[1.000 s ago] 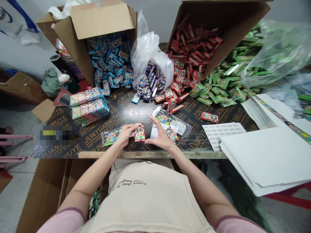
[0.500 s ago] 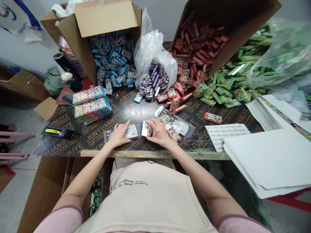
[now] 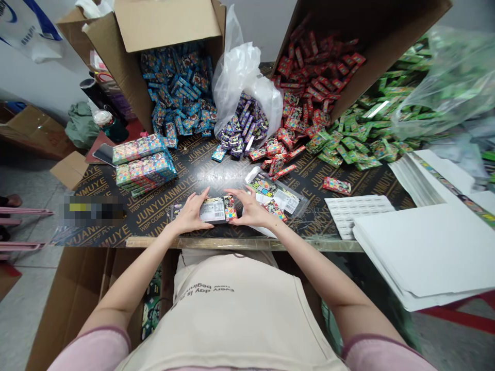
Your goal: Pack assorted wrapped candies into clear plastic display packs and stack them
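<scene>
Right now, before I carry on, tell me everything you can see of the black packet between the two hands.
The black packet looks like printed plastic, with a pale panel bearing fine print and a barcode. It lies lengthwise across the dark tabletop, near the front edge. The left hand holds its left side, hiding part of it. At its right end shows a colourful red box, held by the right hand.
</scene>
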Action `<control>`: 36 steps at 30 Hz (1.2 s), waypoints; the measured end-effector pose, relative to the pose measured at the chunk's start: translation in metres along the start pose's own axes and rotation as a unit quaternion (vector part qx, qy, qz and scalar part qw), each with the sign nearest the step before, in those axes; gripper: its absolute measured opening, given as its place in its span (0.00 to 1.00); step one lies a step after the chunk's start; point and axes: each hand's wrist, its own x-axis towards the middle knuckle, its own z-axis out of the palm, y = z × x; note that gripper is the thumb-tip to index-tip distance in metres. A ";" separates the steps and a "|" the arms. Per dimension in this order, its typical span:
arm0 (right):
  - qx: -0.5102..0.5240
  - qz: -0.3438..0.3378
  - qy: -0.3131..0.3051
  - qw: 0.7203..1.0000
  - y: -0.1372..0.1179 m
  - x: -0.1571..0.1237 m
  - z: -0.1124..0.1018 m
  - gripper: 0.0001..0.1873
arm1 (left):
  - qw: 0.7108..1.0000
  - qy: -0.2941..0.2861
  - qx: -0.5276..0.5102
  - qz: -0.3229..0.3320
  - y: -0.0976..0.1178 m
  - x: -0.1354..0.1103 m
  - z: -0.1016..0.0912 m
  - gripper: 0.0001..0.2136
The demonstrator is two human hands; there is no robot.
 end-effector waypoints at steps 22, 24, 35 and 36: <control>-0.231 0.442 0.332 0.801 0.185 -0.033 -0.151 0.48 | 0.989 0.052 0.134 -0.017 -0.027 0.007 0.038 0.41; -0.252 0.480 0.296 0.786 0.219 -0.043 -0.184 0.52 | 0.990 0.053 0.133 -0.013 -0.027 0.006 0.040 0.41; -0.185 0.502 0.160 0.830 0.270 -0.005 -0.243 0.43 | 0.988 0.056 0.139 -0.023 -0.027 0.006 0.044 0.39; -0.185 0.499 0.164 0.831 0.268 -0.005 -0.238 0.41 | 0.988 0.058 0.141 -0.021 -0.027 0.006 0.044 0.39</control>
